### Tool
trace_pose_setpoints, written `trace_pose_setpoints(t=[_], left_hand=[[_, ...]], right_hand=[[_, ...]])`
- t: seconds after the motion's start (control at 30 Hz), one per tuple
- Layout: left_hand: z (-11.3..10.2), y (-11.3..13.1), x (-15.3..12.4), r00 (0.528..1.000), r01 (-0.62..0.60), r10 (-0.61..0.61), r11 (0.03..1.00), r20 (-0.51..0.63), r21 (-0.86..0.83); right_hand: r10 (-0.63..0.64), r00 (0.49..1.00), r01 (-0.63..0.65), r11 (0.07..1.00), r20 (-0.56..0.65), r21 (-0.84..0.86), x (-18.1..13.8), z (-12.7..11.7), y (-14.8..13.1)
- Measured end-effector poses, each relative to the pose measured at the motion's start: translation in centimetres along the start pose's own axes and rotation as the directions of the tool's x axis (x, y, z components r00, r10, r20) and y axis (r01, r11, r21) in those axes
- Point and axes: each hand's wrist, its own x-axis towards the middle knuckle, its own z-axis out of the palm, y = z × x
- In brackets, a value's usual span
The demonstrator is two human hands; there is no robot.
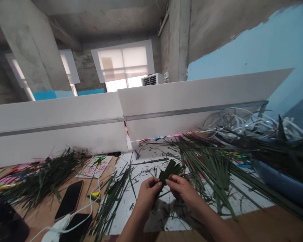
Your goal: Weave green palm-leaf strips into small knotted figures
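A dark green piece of palm leaf [169,171], with broad strips standing up from it, is pinched between my two hands above the white board. My left hand [150,190] grips its lower left side with thumb and fingertips. From the right, my right hand [181,186] pinches the lower edge close by, so both thumbs nearly meet. My fingers hide the base of the leaf. Beneath my hands, loose scraps lie scattered on the white board [126,211]. A bunch of narrow leaf strips [114,198] lies to the left of my left hand.
Fan-shaped palm leaves [212,164] spread over the right side, beside a blue tub [282,178]. White plastic strips [232,121] lie coiled behind. Leaf trimmings [50,171], a phone [69,200], a white cable [91,201] and a power strip [56,228] occupy the left. A white partition [166,124] borders the back.
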Motion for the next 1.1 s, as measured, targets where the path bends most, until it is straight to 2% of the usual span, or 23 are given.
trace_pose_setpoints(t=[0.43,0.7,0.93,1.1], left_hand=[[-0.5,-1.0,0.5,1.000,0.024,-0.024,0.999,0.008,0.037],[-1.3,-2.5,1.2,0.996,0.093,-0.094,0.991,0.003,0.091],[-1.5,-2.4,1.2,0.993,0.101,-0.105,0.991,0.050,0.086],[-1.6,-2.5,1.3,0.993,0.106,-0.110,0.992,0.042,0.072]], right_hand=[[-0.012,1.000,0.012,1.000,-0.015,-0.012,0.5,0.3,1.0],[0.063,0.997,-0.063,0.998,-0.048,0.011,0.8,0.6,2.6],[0.073,0.997,-0.072,0.997,-0.019,0.037,0.6,0.5,3.1],[0.072,0.997,-0.071,0.997,-0.028,0.039,0.8,0.5,3.6]])
